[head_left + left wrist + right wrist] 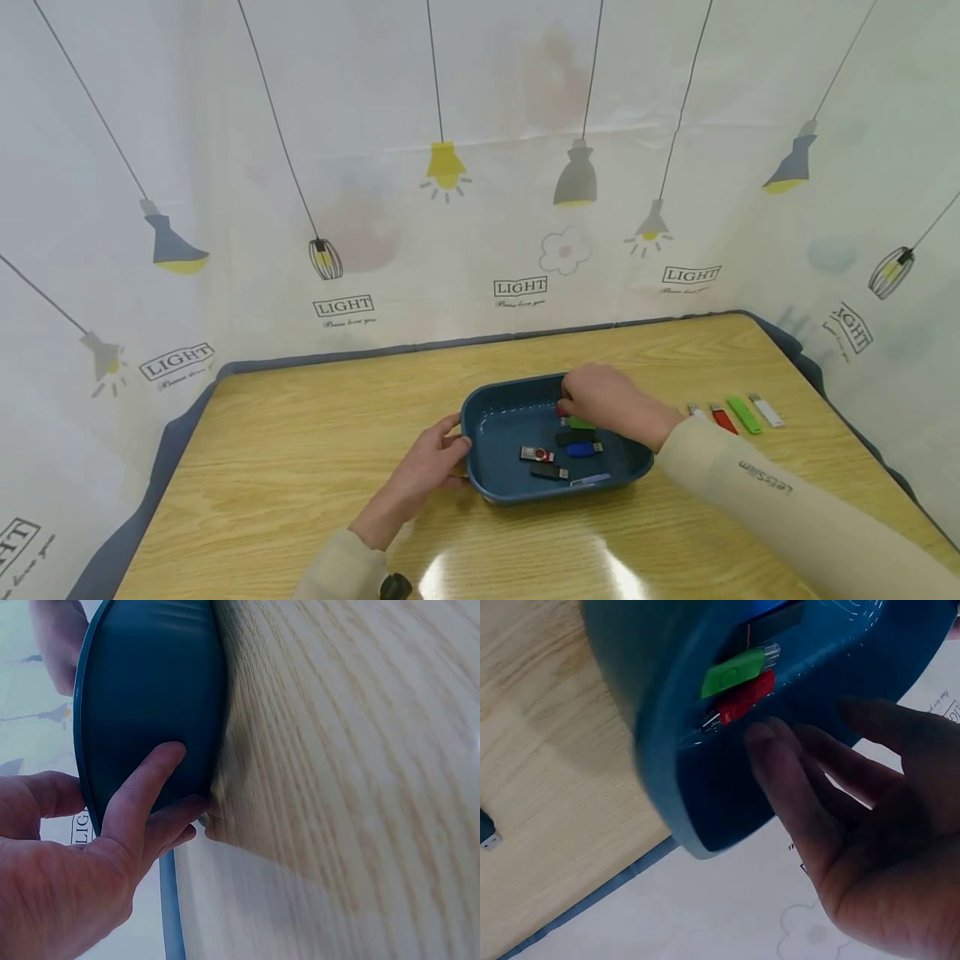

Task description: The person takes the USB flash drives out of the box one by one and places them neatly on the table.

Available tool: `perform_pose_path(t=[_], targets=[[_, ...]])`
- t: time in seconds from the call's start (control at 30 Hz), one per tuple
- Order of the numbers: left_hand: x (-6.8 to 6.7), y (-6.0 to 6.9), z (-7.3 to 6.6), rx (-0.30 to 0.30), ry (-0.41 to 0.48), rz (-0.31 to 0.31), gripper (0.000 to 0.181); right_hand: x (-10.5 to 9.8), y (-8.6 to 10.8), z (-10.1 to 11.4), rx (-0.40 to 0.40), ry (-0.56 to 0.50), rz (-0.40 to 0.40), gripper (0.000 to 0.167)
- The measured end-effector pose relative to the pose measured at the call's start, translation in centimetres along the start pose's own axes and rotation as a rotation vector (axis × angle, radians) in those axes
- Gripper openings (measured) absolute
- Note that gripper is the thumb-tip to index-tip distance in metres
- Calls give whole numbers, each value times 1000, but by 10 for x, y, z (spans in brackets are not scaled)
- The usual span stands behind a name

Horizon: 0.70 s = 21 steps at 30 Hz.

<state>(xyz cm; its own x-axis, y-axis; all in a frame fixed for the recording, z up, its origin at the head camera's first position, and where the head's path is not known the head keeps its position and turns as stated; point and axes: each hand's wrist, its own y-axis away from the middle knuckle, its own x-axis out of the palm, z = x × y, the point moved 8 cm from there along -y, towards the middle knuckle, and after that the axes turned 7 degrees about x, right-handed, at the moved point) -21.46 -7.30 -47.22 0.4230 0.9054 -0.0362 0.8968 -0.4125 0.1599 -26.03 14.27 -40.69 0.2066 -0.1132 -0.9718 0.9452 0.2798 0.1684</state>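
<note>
A dark blue tray (491, 497) on the table holds several USB flash drives. Among them are a red-and-silver swivel one (537, 454), a black one (549, 472), a blue one (584, 450), and a pale one (590, 481). My left hand (433, 457) holds the tray's left end, digits at its rim and against its outer wall (150, 682). Over the far right part of the tray, my right hand (600, 396) reaches in. Its fingertips hover beside a red flash drive (748, 698) and a green one (735, 673), with nothing visible between them.
Right of the tray, a white flash drive (767, 411), a green one (743, 414), a red one (723, 418) and another white one (697, 412) lie in a row on the wooden table (315, 450). A printed curtain (480, 242) stands behind the table.
</note>
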Motion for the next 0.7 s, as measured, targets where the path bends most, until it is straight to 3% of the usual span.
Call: perform_pose_path(t=[0.27, 0.53, 0.7], targets=[[0, 0, -1, 7, 19, 8, 60, 15, -8, 2, 80, 49, 154, 30], [0, 0, -1, 5, 12, 2, 61, 24, -10, 3, 119, 34, 200, 38], [0, 0, -1, 8, 10, 1, 61, 27, -11, 7, 82, 17, 220, 22]])
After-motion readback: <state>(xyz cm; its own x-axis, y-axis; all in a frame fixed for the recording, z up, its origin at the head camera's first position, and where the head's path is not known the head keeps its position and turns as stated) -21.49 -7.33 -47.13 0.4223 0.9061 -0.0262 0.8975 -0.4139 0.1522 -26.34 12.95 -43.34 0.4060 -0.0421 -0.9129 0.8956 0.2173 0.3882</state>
